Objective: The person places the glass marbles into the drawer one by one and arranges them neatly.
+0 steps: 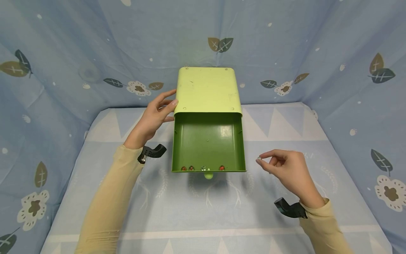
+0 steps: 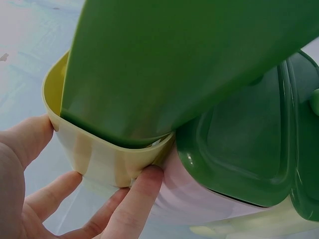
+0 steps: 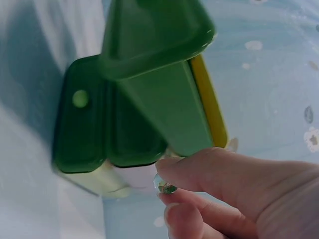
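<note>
A glass marble with green in it is pinched between the thumb and forefinger of my right hand, right of the pulled-out green drawer. Several red and clear marbles lie along the drawer's front wall. The drawer belongs to the top of a light yellow-green cabinet. My left hand rests on the cabinet's left side. In the left wrist view its fingertips touch the top unit's pale wall, spread out rather than wrapped round it.
Below the open drawer, other closed green drawers show, one with a round light-green knob. The cabinet stands on a patterned, cloth-covered table. Blue patterned curtains enclose the back and both sides.
</note>
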Tool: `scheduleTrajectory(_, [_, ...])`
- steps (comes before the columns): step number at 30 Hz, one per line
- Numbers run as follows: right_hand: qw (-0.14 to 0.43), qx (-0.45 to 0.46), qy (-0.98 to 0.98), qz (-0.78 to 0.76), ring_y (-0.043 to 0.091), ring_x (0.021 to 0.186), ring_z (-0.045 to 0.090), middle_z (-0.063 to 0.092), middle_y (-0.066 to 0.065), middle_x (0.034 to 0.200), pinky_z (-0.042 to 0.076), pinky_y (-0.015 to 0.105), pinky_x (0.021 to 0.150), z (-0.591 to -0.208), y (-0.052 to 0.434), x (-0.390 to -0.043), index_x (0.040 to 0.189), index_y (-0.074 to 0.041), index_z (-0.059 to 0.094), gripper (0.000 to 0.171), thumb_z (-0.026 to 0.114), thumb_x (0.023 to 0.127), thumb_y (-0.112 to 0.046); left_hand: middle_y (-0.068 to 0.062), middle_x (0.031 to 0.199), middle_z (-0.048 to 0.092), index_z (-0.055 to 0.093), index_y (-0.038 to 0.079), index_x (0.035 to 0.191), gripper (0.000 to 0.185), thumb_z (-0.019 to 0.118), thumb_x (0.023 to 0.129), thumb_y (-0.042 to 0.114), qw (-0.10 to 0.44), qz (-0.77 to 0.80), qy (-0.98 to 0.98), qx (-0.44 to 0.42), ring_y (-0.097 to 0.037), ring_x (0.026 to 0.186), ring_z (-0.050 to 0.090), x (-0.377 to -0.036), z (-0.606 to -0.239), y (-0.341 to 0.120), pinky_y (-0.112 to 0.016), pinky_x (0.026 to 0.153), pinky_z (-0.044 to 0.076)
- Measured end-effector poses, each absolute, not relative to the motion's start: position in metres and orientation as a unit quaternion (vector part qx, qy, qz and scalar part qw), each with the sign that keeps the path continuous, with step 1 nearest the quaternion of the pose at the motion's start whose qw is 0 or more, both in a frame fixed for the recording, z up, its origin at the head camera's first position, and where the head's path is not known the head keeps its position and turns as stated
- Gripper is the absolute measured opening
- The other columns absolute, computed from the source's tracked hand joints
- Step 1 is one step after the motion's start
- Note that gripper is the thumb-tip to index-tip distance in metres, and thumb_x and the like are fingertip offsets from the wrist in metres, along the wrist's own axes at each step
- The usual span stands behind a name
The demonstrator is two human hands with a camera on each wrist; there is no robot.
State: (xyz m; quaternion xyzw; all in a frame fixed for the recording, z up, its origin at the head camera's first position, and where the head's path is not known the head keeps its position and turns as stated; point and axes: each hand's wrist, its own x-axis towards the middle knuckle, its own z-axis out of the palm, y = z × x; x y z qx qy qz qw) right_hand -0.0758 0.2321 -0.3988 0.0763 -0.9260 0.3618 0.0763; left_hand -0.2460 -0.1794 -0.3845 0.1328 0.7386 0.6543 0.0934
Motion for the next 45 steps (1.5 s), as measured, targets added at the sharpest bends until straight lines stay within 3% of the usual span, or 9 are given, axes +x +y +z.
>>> scheduleTrajectory(15, [0.1, 0.091, -0.918, 0.372, 0.013, 0.056, 0.056, 0.064, -0.013, 0.066, 0.046, 0.021, 0.054, -0.366, 0.225, -0.059, 0.098, -0.022, 0.087, 0.007, 0.093, 0.093, -0.022, -0.018, 0.158, 0.048, 0.042, 0.028, 0.17, 0.062, 0.063, 0.113, 0.041, 0.094, 0.654, 0.739, 0.129, -0.035, 0.14, 0.057, -0.248, -0.386, -0.179, -0.054, 0.111, 0.056])
scheduleTrajectory(45, [0.157, 0.14, -0.898, 0.386, 0.009, 0.053, 0.053, 0.063, -0.015, 0.065, 0.045, 0.017, 0.052, -0.325, 0.204, -0.058, 0.094, -0.024, 0.087, 0.017, 0.094, 0.089, -0.009, -0.017, 0.161, 0.046, 0.04, 0.028, 0.172, 0.063, 0.062, 0.114, 0.04, 0.095, 0.65, 0.744, 0.125, -0.035, 0.144, 0.054, -0.247, -0.385, -0.18, -0.057, 0.114, 0.054])
